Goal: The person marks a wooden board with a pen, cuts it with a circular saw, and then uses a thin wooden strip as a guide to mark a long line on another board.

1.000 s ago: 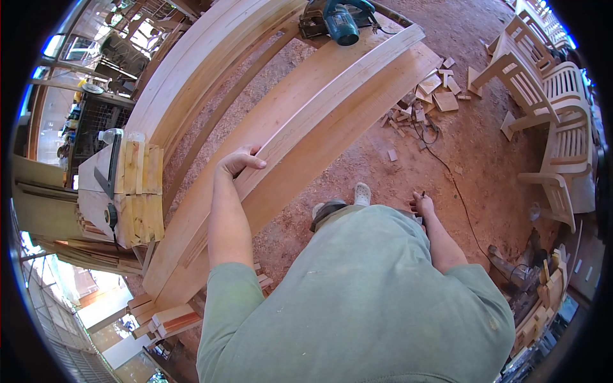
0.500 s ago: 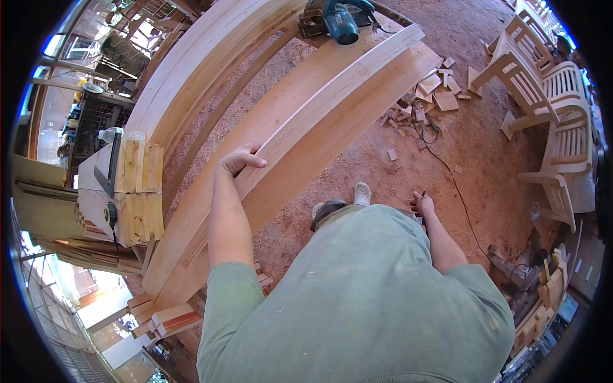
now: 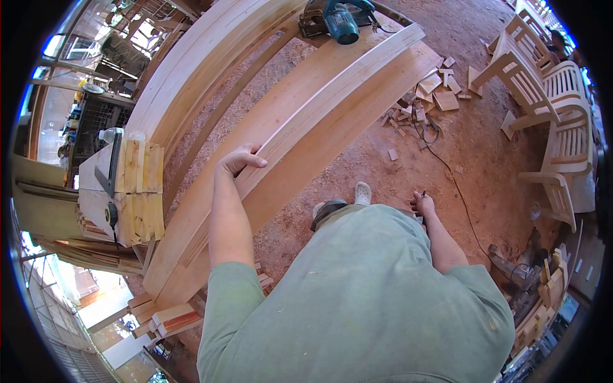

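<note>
First speaker: Item one, a long wooden rail (image 3: 325,108), lying lengthwise along the wide board (image 3: 278,115) and reaching its far end.

Second speaker: And its keeper?

First speaker: Left hand (image 3: 242,159), one. Fingers folded over the rail's upper edge, thumb on the near side; closed on it, I'd judge, to steady it where it sits.

Second speaker: The other?

First speaker: Right hand (image 3: 424,204), one, low beside the thigh and well apart from the rail. Fingers loosely curled around a thin dark object (image 3: 423,193), perhaps a pencil; too small to tell. Carried there, presumably, so as to be handy.

Second speaker: Surroundings, from where we stand?

First speaker: Power tool (image 3: 345,29), teal, at the wide board's far end, just beside the rail; probably set there to be within reach, though it crowds that end. On the tabletop (image 3: 89,165): a square (image 3: 115,163), a tape measure (image 3: 112,214), stacked wooden blocks (image 3: 142,169) along one edge.

Second speaker: Obstructions?

First speaker: On the floor, a heap of offcuts (image 3: 445,101) near the board's far corner, and a black cable (image 3: 455,185) trailing past the right hand. Wooden chairs (image 3: 570,168) beyond.
</note>
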Action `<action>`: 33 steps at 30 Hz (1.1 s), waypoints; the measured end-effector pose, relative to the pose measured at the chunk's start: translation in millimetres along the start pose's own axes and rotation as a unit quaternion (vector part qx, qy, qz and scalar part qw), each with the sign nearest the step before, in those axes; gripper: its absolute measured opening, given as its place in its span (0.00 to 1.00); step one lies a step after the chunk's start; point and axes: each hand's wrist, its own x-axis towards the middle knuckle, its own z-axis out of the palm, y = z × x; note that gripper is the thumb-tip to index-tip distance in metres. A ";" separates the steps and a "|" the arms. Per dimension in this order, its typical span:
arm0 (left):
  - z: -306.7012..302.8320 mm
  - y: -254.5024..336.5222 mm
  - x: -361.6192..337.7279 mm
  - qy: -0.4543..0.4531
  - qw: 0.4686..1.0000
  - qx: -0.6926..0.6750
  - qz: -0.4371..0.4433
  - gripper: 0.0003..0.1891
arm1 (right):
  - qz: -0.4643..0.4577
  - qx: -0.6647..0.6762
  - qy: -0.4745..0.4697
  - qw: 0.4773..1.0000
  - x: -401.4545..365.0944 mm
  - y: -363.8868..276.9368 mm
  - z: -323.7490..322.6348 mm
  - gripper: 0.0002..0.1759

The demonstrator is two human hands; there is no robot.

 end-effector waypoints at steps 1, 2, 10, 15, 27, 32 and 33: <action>-0.3 -0.2 0.1 -0.003 1.000 -0.001 0.001 0.47 | -0.001 -0.002 0.002 1.000 -0.1 -0.4 0.2 0.24; -0.5 -0.3 0.2 -0.005 1.000 -0.002 0.002 0.47 | -0.001 -0.002 0.002 1.000 -0.3 -0.7 0.2 0.24; 0.1 3.1 -0.9 -0.018 1.000 -0.010 -0.002 0.47 | 0.003 -0.007 0.000 1.000 4.6 2.6 -0.1 0.23; 2.1 5.1 -2.8 -0.014 1.000 -0.004 0.000 0.46 | 0.005 -0.022 -0.013 1.000 7.5 3.4 -0.4 0.28; 1.5 2.8 -1.3 -0.011 1.000 -0.013 0.001 0.46 | 0.007 -0.017 0.000 1.000 3.6 -0.7 -0.8 0.23; 0.4 0.6 -0.2 -0.010 1.000 -0.006 0.010 0.46 | 0.006 -0.015 -0.003 1.000 1.4 -1.3 -1.1 0.23; -0.5 -0.5 0.4 -0.010 1.000 -0.006 0.010 0.46 | 0.005 -0.016 -0.004 1.000 1.8 -1.4 -1.1 0.23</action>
